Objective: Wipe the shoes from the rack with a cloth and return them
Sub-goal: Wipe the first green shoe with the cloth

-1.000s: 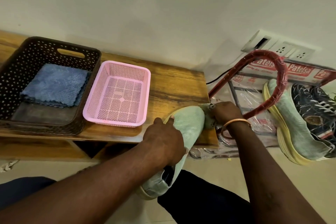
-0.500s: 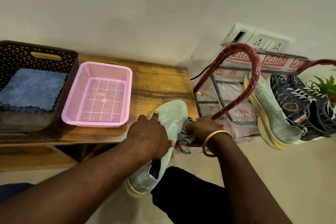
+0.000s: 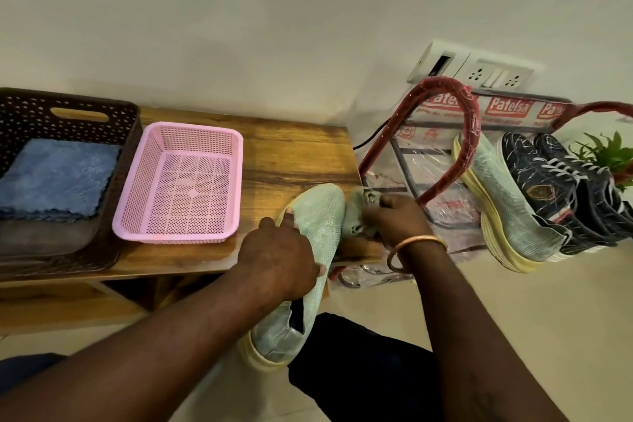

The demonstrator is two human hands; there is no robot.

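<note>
A pale green mesh slip-on shoe with a yellow sole lies slanted over the front right corner of the wooden tabletop, toe above the wood and heel hanging past the front edge. The left hand grips it across the upper, thumb at the sole's left rim and fingers curled over the right side. Touching the right side of the toe is a crumpled grey-green cloth, bunched in the curled fingers of the right hand.

Just left of the shoe sits a pink perforated plastic tray. At the left edge, a dark brown perforated plastic basket holds a folded blue cloth.

Off the right edge stands a red tubular shoe rack holding the matching green shoe and dark patterned lace-up sneakers.
</note>
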